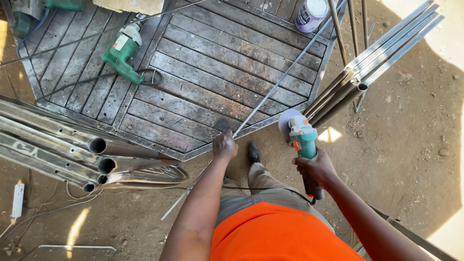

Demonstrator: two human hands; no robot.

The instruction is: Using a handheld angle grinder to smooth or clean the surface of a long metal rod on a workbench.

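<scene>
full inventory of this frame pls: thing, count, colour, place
metal panel: 1, dark grey, slatted, flat on ground, upper centre
thin rod: 1, grey, running diagonally across the panel
green power tool: 1, green, lying on panel, upper left
paint can: 1, purple with white lid, top centre
round tubes: about 4, grey, stacked at left, open ends showing
square tubes: several, silver-grey, upper right
angle grinder: 1, teal, disc toward the panel edge
white power strip: 1, white, on dirt at lower left
left hand: on the thin rod at the panel edge
right hand: wrapped round the angle grinder's grip
</scene>
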